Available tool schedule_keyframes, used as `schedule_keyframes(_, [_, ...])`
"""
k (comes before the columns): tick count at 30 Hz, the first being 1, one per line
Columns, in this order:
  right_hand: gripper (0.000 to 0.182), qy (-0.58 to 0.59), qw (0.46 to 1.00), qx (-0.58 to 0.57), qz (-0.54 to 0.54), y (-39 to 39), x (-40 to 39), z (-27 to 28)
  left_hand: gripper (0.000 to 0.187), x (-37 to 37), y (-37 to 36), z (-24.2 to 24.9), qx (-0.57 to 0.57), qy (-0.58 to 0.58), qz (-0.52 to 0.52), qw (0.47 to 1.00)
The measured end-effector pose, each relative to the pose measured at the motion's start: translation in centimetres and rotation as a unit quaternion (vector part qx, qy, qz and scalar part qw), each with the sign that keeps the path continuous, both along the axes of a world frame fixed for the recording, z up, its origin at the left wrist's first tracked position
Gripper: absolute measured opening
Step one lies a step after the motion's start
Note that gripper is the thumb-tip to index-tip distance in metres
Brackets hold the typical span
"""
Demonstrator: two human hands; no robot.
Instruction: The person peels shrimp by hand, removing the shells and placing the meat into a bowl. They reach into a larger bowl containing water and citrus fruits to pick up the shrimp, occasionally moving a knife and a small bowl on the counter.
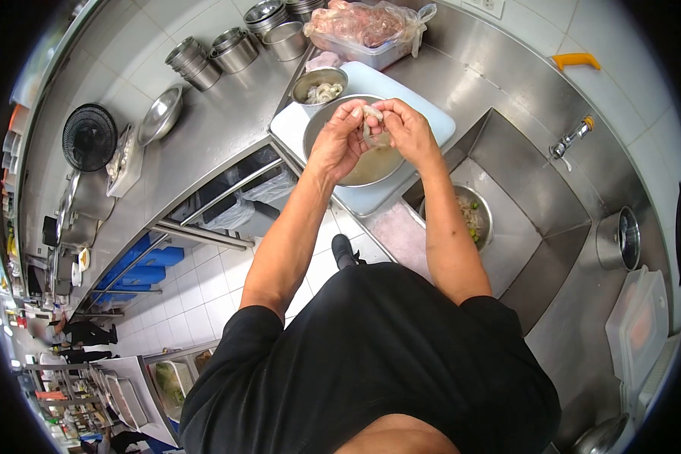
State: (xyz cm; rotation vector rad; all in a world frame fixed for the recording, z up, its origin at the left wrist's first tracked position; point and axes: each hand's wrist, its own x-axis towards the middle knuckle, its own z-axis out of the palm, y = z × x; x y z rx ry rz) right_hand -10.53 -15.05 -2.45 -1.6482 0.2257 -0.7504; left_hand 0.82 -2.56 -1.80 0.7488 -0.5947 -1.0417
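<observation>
A small, pale, shrimp-like piece [370, 113] is between my fingertips, held up over the large metal bowl [308, 139]. My left hand [340, 141] pinches it from one side, thumb and fingers drawn close together, palm partly turned up. My right hand [410, 133] meets it from the other side, its thumb and index finger also nearly closed on the piece, the back of the hand uppermost. A limp, greyish strip [367, 135] hangs below the piece; I can't tell whether it is joined to it.

Under my hands, the large bowl holds cloudy liquid and stands on a pale cutting board [433, 117]. Just beside it, on the far left, a smaller metal bowl [303, 91] holds more pale pieces. Beyond the board sits a plastic container [386, 57] with bagged raw meat [363, 26] in it.

To my right is the steel sink [526, 189], with a metal bowl [489, 221] of food and green bits inside, and a tap [571, 140] on the wall behind. A pinkish cloth [401, 236] lies nearer me, beside the sink. Leftward along the steel counter [238, 98] stand stacked metal containers [197, 68], a shallow metal bowl [160, 115] and a black basket [89, 138].
</observation>
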Motion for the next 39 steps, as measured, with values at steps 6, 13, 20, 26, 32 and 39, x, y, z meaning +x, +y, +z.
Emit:
schedule_keyframes(6, [0.027, 0.016, 0.988, -0.137, -0.072, 0.2, -0.2, 0.4, 0.024, 0.3, -0.3, -0.2, 0.106, -0.143, 0.076, 0.981])
schedule_keyframes(13, [0.023, 0.073, 0.979, -0.16, -0.102, -0.1, -0.3, 0.4, 0.031, 0.8, 0.2, 0.3, 0.22, -0.502, 0.14, 0.825])
schedule_keyframes(20, [0.015, 0.127, 0.923, -0.331, -0.148, 0.3, -0.8, 0.9, 0.039, -0.6, 0.5, 4.5, 0.307, -0.543, 0.117, 0.773])
schedule_keyframes(26, [0.02, 0.091, 0.976, -0.176, -0.091, 0.1, -0.9, 0.4, 0.033, 1.1, 0.0, 1.6, 0.227, -0.299, 0.085, 0.923])
schedule_keyframes(32, [0.021, 0.113, 0.969, -0.22, -0.026, 0.1, -1.6, 1.0, 0.029, 0.8, -0.2, 2.0, 0.202, -0.216, 0.066, 0.953])
schedule_keyframes(39, [0.02, 0.116, 0.967, -0.214, -0.069, 0.2, -5.3, 1.4, 0.03, 2.0, -1.7, 2.2, 0.181, -0.146, 0.108, 0.967])
